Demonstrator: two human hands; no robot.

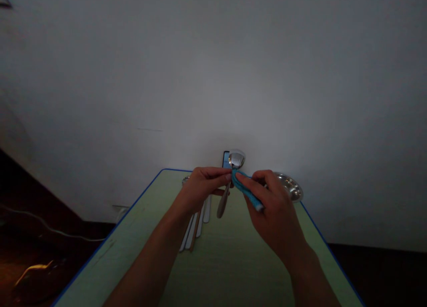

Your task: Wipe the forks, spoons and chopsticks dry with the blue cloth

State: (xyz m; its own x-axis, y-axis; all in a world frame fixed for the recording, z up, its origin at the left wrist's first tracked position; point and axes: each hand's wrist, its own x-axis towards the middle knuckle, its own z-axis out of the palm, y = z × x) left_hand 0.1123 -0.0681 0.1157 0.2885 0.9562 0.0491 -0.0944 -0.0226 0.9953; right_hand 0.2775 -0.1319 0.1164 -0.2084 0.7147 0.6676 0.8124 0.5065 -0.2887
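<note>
The left hand (203,187) grips a shiny steel spoon (236,160) above the pale green worktop (230,262), long cutlery handles (193,227) lying below it; the right hand (271,200) pinches a crumpled blue cloth (247,191) against the spoon's neck, a round steel dish (290,187) just beyond.

The left forearm (150,258) and right forearm (310,276) are angling inward over the desk (230,271), converging toward its far edge. The left hand (202,187) is pinching between thumb and curled fingers, palm turned inward, while the right hand (271,200) is closing just beside it, fingers curling forward.
</note>
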